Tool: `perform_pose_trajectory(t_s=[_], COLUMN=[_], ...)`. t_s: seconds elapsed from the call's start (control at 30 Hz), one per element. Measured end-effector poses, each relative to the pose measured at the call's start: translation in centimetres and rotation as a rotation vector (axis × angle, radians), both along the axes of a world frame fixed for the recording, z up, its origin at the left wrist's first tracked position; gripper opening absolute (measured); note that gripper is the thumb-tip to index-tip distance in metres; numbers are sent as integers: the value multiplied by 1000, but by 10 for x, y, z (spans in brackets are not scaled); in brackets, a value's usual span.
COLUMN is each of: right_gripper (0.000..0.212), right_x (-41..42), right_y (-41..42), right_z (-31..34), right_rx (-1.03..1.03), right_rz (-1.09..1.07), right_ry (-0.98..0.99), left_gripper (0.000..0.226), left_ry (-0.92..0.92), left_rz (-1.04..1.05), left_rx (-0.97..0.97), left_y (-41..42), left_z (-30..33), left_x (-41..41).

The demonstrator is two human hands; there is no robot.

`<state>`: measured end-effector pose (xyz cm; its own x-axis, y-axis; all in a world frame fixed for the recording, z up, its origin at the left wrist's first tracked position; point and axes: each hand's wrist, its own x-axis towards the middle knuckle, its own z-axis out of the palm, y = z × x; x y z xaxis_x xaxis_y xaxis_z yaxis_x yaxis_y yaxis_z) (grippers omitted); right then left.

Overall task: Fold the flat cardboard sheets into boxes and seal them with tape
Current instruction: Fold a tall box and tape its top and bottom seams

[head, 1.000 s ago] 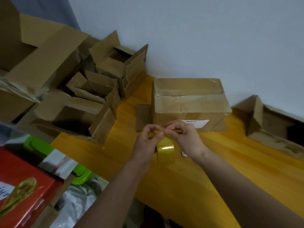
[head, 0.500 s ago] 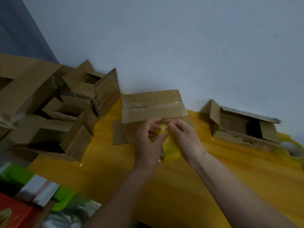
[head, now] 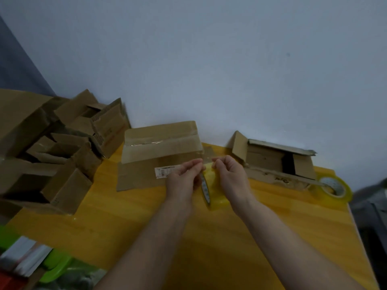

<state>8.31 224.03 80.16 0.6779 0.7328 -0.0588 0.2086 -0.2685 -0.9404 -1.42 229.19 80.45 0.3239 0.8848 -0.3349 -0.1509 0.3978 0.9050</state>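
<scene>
A closed cardboard box (head: pixel 161 143) with a shiny tape strip along its top seam and a white label on its front stands on the yellow wooden table (head: pixel 129 222) by the wall. In front of it a yellowish tape roll (head: pixel 213 191) hangs edge-on between my hands. My left hand (head: pixel 184 178) pinches the tape at the roll's top. My right hand (head: pixel 230 176) pinches the tape's free end just to the right, fingers curled. The hands are a few centimetres apart.
Several open cardboard boxes (head: pixel 54 151) are piled at the left. A torn, open box (head: pixel 276 160) lies at the right by the wall, with a second tape roll (head: pixel 333 187) beside it near the table's right edge. Green and white items (head: pixel 31 260) sit lower left.
The view has swung up and to the right, bringing the second tape roll into sight. My hands and the roll shifted right of the closed box, and my fingertips have drawn slightly apart.
</scene>
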Motion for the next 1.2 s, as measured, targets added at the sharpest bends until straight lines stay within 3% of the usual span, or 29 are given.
perform_pose_trajectory(t_s=[0.07, 0.3, 0.47, 0.7, 0.8, 0.97, 1.2], right_gripper=[24, 27, 21, 18, 53, 25, 11], right_x=[10, 33, 50, 60, 72, 76, 86], right_y=[-8, -31, -40, -49, -55, -63, -61], right_z=[-1, 0, -1, -6, -3, -3, -6], right_rx=[-9, 67, 59, 101, 134, 156, 10], right_rz=[12, -33, 4, -47, -113, 69, 124], right_ry=[-55, -207, -268, -192, -77, -349, -298], left_gripper=[20, 8, 6, 12, 12, 12, 10], left_ry=[7, 444, 537, 298, 291, 280, 211], left_rz=[-58, -194, -192, -142, -88, -121, -183], left_rx=[-76, 476, 651, 413, 344, 350, 341], left_y=[-3, -21, -29, -39, -35, -34, -36], left_z=[0, 1, -6, -17, -21, -22, -28], left_x=[9, 33, 46, 63, 65, 68, 73])
